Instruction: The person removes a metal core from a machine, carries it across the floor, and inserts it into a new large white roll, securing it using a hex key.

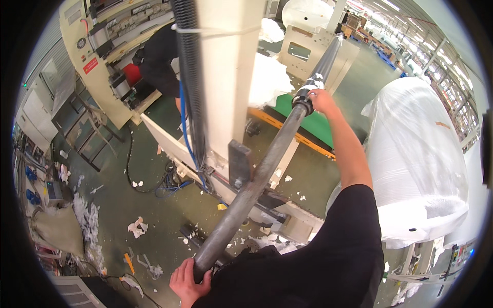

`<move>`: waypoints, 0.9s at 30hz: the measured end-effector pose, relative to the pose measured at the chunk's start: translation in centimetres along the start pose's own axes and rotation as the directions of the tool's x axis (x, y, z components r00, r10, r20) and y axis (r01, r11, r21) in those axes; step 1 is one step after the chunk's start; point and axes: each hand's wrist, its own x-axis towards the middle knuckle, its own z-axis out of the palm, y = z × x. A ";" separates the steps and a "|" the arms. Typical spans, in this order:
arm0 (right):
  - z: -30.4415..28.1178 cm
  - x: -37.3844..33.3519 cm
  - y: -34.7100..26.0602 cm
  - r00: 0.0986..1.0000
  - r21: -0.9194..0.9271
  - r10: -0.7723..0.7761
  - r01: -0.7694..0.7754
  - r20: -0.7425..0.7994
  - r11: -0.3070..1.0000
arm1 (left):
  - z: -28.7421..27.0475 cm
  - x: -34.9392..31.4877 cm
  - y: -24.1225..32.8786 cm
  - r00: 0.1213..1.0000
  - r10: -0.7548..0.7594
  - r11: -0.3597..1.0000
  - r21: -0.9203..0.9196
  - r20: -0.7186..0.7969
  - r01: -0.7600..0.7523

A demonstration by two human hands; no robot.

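Note:
A long grey metal shaft (241, 205) runs slantwise from the lower middle toward the upper right, resting against a machine frame beside an upright steel plate (240, 164). My left hand (189, 283) is closed around its near end, thumb on one side and fingers on the other. Farther up the shaft, my right arm reaches out, and my right hand (322, 101) has its fingers bent over a dark ring collar (303, 102). Scraps of white material cling to the shaft just beyond the collar. The undersides of both grips are hidden.
A cream machine post (228, 77) with a ribbed black hose (190, 66) stands close left. Behind it, a person in black (159, 61) bends at a machine. A large plastic-wrapped white roll (416, 159) lies right. Cables (172, 182) and white scraps (137, 227) litter the green floor.

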 end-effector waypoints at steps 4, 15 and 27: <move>0.0 -3.0 0.3 0.969 -0.008 -0.093 0.093 -0.230 0.996 | -0.4 0.4 1.1 0.998 -0.063 0.997 0.048 0.024 0.062; 3.1 -2.3 5.8 0.783 -0.179 -0.052 -0.076 -0.620 0.981 | -1.4 2.9 3.8 0.932 -0.352 0.932 0.121 0.087 0.341; 5.5 13.8 -3.4 0.959 0.478 -0.058 -0.086 0.279 0.874 | -0.9 -0.8 -0.6 0.989 -0.115 0.982 0.162 0.093 0.099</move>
